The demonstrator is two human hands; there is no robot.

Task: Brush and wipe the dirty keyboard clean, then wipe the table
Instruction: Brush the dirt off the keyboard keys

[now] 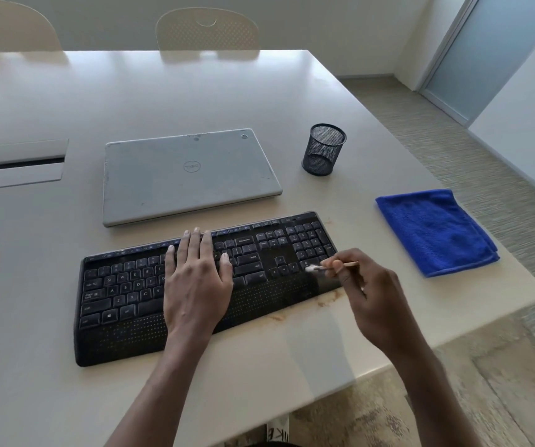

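A black keyboard (124,295) with a palm rest lies at an angle on the white table (50,398). My left hand (195,279) lies flat on its middle keys, fingers straight. My right hand (369,291) pinches a thin wooden-handled brush (326,267); its pale bristle tip touches the keys near the arrow cluster and number pad. Brown dust (324,301) lies on the table along the keyboard's front right edge. A folded blue cloth (437,230) rests on the table to the right of the keyboard.
A closed grey laptop (188,179) lies behind the keyboard. A black mesh pen cup (323,150) stands to its right. A cable hatch (14,164) sits at the left. Two pale chairs (208,30) stand at the far side. The table's right edge runs close to the cloth.
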